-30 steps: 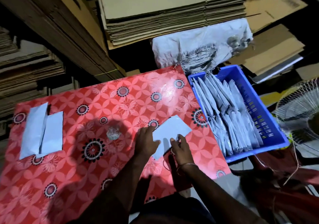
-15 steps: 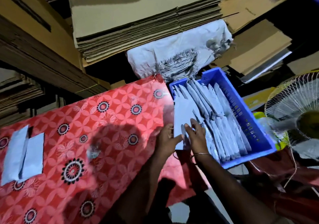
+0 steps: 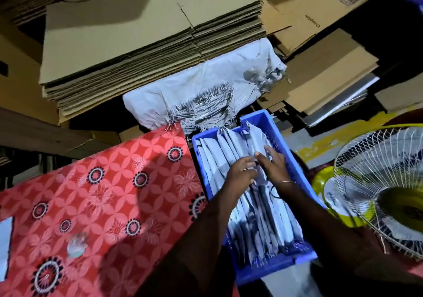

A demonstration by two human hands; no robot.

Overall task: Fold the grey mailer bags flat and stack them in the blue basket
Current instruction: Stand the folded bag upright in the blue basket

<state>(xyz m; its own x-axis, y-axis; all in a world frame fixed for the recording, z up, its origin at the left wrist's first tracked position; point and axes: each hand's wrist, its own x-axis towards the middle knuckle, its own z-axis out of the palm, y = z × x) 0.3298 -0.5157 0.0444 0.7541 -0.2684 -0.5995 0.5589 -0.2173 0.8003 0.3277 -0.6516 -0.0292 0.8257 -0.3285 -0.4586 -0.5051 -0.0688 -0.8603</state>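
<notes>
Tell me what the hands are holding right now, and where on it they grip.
Both hands, left and right, pinch a folded grey mailer bag by its upper edge, among the stacked bags in the blue basket.

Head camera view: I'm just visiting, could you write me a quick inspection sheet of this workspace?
Surface: red patterned tablecloth covers the table.
Job's things: blue basket beside the table, filled with folded grey mailer bags on edge; one more mailer bag at the table's left edge.
Clutter: nothing seen.
Hands: left hand and right hand both inside the basket among the bags; grip unclear.
Cables: nothing seen.
Surroundings: stacked flat cardboard, white woven sack, fan to the right.
</notes>
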